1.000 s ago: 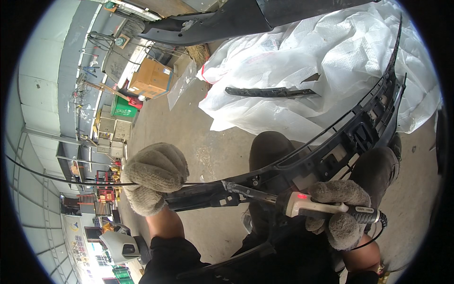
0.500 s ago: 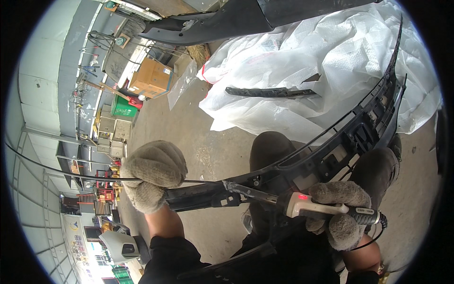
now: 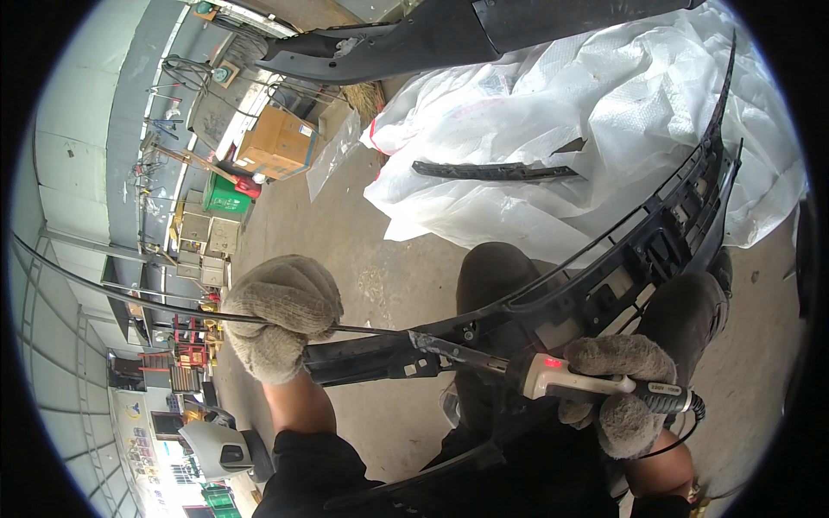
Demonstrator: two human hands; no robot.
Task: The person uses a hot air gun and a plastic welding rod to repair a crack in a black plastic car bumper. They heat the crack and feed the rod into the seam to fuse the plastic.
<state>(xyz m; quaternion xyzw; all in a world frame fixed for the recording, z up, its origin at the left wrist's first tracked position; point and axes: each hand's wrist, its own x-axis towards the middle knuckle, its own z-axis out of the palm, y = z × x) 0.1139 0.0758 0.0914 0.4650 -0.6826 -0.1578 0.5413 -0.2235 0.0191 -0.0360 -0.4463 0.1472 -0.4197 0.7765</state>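
My gloved left hand (image 3: 285, 315) is closed around a long thin black rod (image 3: 129, 298). The rod runs out past the left side of the hand and, on the other side, meets a cracked-looking spot on a long black plastic car trim panel (image 3: 371, 358). In my gloved right hand (image 3: 626, 393) is a soldering iron (image 3: 561, 380) with a pale handle, a lit red display and a black cord. Its flat metal tip lies against the panel at the rod's end. Part of the panel rests across my legs; the exact contact under the tip is too small to make out.
White plastic sheeting (image 3: 484, 207) covers the area ahead, with a narrow black strip (image 3: 492, 171) on it. A larger dark panel (image 3: 414, 43) lies at the far edge. A cardboard box (image 3: 276, 142) and green bin (image 3: 226, 194) stand left on the concrete floor (image 3: 371, 259).
The rod's free end at the left has risen and bends more. Both hands, the soldering iron and the trim panel are nearly where they were.
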